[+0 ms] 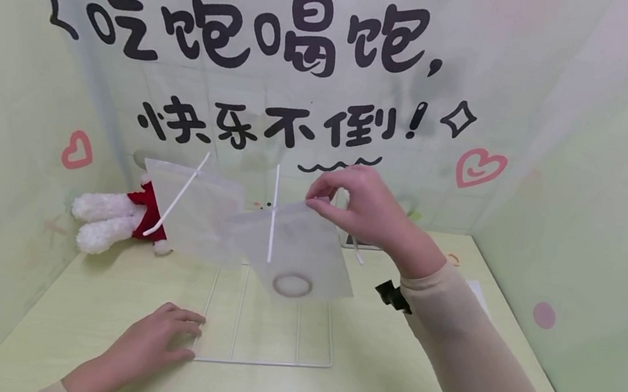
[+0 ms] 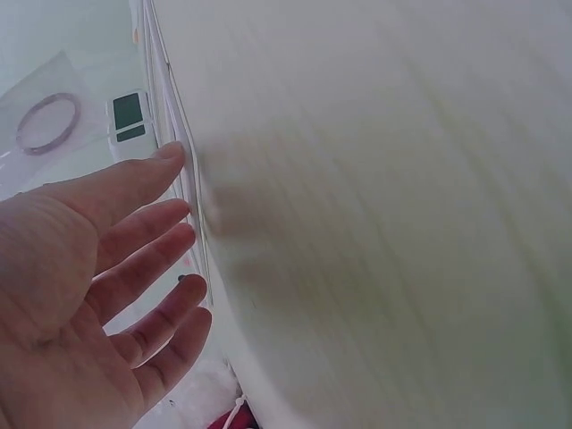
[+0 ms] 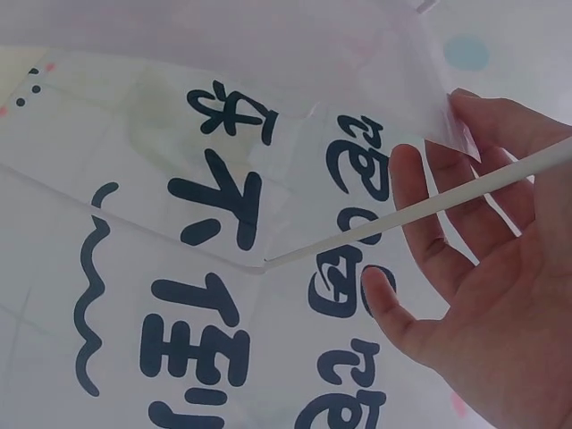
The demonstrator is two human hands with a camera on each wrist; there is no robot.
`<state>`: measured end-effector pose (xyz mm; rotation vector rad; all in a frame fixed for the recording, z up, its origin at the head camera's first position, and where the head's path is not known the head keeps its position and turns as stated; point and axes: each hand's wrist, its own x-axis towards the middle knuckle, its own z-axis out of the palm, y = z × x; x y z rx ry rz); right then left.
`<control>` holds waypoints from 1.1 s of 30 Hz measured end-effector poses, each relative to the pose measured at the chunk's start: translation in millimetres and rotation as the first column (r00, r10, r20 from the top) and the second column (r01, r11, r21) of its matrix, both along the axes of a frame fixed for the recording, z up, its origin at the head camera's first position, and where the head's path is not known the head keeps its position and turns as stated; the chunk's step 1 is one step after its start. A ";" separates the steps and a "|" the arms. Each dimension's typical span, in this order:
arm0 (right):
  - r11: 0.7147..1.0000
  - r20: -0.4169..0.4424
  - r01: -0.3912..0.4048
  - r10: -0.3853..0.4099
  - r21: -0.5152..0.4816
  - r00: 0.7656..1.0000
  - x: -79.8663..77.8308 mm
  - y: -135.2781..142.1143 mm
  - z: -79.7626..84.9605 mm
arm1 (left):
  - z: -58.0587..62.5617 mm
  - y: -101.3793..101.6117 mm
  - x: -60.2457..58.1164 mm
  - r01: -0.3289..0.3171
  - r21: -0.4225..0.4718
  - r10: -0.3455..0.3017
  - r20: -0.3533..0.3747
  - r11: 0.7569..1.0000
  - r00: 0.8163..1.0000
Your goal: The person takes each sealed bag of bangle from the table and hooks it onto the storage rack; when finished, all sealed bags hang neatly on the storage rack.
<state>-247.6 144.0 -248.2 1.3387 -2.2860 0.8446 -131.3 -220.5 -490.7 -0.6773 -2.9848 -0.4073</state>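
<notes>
A white wire rack (image 1: 262, 365) stands on the table, with slanted prongs (image 1: 269, 243) rising above its base. Two translucent plastic bags hang at the prongs: an unmarked-looking one (image 1: 198, 214) on the left, and one (image 1: 313, 249) nearer the middle that shows a thin ring (image 1: 293, 285) inside. My right hand (image 1: 366, 209) pinches the upper right corner of the middle bag between thumb and fingers; the right wrist view has that corner at the fingertips (image 3: 460, 103). My left hand (image 1: 152, 340) touches the front left corner of the rack's base with relaxed fingers, spread along the wire (image 2: 192, 152).
A plush toy (image 1: 108, 222) in red clothing lies at the back left. Behind the rack is a white device (image 2: 128, 116) with dark panels. A small orange ring (image 1: 452, 259) and white paper (image 1: 479, 297) lie at the back right. Printed walls enclose the table (image 1: 385, 377).
</notes>
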 end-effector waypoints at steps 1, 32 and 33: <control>1.000 0.001 0.010 -0.010 0.006 1.000 -1.6 0.0 0.3 | 0.4 0.2 0.2 0.002 0.000 -0.002 0.001 1.000 1.000; 0.978 -0.029 0.197 -0.200 -0.062 0.979 22.4 62.5 -26.2 | -2.3 -0.8 1.6 0.000 0.027 0.001 -0.040 1.000 0.999; 0.976 -0.034 0.210 -0.212 -0.061 0.977 25.1 68.4 -29.8 | -2.3 -0.7 1.1 0.001 0.028 0.000 -0.038 1.000 0.999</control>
